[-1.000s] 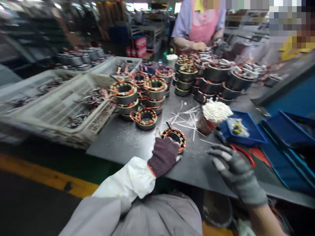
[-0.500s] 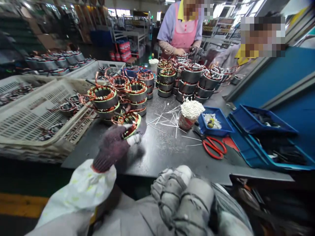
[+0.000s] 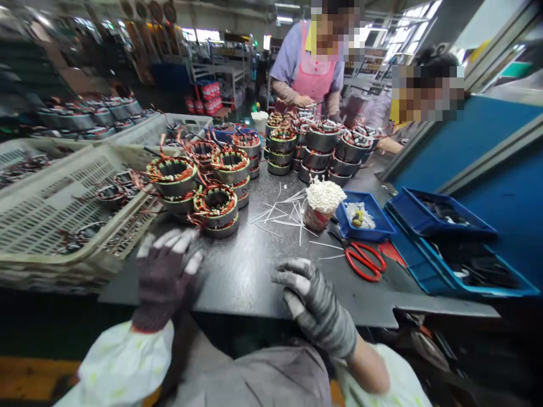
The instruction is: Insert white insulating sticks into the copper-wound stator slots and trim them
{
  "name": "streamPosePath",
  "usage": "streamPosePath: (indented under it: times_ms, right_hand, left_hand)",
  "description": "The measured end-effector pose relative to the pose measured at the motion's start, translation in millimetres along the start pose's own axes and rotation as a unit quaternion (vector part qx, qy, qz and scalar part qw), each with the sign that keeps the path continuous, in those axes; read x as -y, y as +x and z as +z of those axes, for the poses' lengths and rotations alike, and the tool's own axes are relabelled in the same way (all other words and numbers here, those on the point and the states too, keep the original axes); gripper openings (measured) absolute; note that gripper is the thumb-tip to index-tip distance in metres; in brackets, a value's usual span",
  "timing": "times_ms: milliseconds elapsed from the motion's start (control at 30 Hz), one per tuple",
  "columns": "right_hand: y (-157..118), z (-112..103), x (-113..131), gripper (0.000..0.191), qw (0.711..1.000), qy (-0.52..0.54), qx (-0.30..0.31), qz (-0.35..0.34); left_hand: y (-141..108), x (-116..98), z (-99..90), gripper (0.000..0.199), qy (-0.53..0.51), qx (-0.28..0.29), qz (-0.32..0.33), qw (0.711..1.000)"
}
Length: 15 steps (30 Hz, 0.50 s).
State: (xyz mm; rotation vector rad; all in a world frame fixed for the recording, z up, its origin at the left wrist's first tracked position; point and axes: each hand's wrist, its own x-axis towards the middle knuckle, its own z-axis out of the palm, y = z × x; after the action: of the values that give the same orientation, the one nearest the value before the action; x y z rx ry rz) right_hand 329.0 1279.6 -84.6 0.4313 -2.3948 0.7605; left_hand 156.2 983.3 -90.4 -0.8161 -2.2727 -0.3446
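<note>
Just in front of the nearest stack of copper-wound rings (image 3: pixel 217 209), my left hand (image 3: pixel 166 274) in a dark purple glove with white fingertips has its fingers apart and holds nothing. My right hand (image 3: pixel 316 302), in a grey glove, is over the front part of the dark table (image 3: pixel 241 282), fingers spread and slightly bent, with nothing in them. Beyond it are loose white sticks (image 3: pixel 275 213), a cup (image 3: pixel 316 217) packed with white sticks, and red-handled scissors (image 3: pixel 365 261).
Pale plastic crates (image 3: pixel 63 203) with wound rings line the left. Blue trays (image 3: pixel 369 230) sit at the right, below a blue panel (image 3: pixel 470 147). More ring stacks (image 3: pixel 322 141) stand farther back, near two people.
My left hand has let go of a wound ring, which now sits on the nearest stack, and moved back left. My right hand has come forward from my lap over the table and opened.
</note>
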Motion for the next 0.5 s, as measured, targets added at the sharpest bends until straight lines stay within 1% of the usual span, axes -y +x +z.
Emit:
streamPosePath:
  times_ms: [33,67,100,133,167,200,233,267,333,367,433,500]
  right_hand:
    - [-9,8,-12,0.032,0.998,-0.057,-0.014,-0.007]
    - [-21,14,-26,0.032,0.994,-0.103,-0.013,-0.013]
    - [-34,19,-41,0.035,0.991,-0.129,0.009,-0.018]
    - [-48,21,-55,0.047,0.989,-0.141,0.050,-0.016]
    - [-61,21,-68,0.064,0.985,-0.144,0.097,-0.018]
    - [-74,20,-80,0.076,0.979,-0.144,0.142,-0.028]
    - [-85,18,-91,0.083,0.973,-0.142,0.177,-0.029]
    - [-94,17,-100,0.084,0.969,-0.138,0.204,-0.029]
    - [-112,21,-116,0.072,0.963,-0.129,0.235,-0.013]
    - [-121,27,-125,0.064,0.962,-0.123,0.246,-0.001]
    - [-139,48,-143,0.056,0.958,-0.103,0.266,0.026]
    - [-155,71,-160,0.045,0.960,-0.078,0.262,0.058]
  left_hand:
    - [-21,10,1.2,0.045,0.006,0.013,-0.026,1.000]
    - [-39,20,5.3,0.047,0.017,0.033,-0.060,0.997]
    - [-53,28,11.0,0.049,0.033,0.048,-0.090,0.994]
    - [-63,35,17.5,0.049,0.044,0.068,-0.113,0.990]
    - [-69,40,23.5,0.050,0.056,0.081,-0.133,0.986]
    - [-71,43,28.4,0.050,0.066,0.093,-0.146,0.983]
    - [-72,44,32.0,0.051,0.072,0.103,-0.154,0.980]
    - [-72,45,34.2,0.051,0.075,0.112,-0.159,0.978]
    - [-74,48,36.1,0.052,0.073,0.136,-0.165,0.974]
    - [-78,52,37.0,0.052,0.070,0.149,-0.170,0.972]
    - [-90,63,41.2,0.054,0.066,0.170,-0.191,0.965]
    - [-103,74,48.3,0.051,0.052,0.187,-0.203,0.960]
